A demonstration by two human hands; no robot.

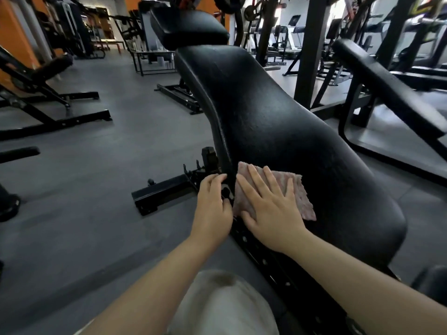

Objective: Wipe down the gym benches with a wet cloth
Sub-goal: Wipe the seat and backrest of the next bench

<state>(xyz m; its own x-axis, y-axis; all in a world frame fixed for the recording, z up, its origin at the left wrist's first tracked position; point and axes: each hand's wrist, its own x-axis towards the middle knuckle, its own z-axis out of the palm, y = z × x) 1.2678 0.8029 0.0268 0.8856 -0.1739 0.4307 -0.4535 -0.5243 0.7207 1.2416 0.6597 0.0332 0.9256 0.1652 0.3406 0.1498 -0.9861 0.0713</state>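
A grey floor (101, 165) is filling most of the room, and black gym machines are standing on it at the back and at both sides. The largest thing near the camera is a black padded bench (278, 122); it is sloping up and away from the person, and a separate black head pad (191, 27) is sitting at its far, upper end. A second black bench (387, 85) is standing to the right, well apart from the first one. On the left, an adjustable bench with a black steel frame (48, 97) is resting on the floor. Under the near bench, a black steel base bar (164, 192) is lying across the floor.

A pinkish cloth (300, 197) is lying flat on the lower part of the near bench, close to its left edge. The right hand (268, 201) is resting on the cloth with straight, spread fingers, so it is pressing the cloth to the padding and is not curling around it. The left hand (212, 206) is just beside it, at the left edge of the bench, with its fingers and thumb curling around the edge of the pad and the frame part there. A pale garment (225, 305) on the person is showing at the bottom.
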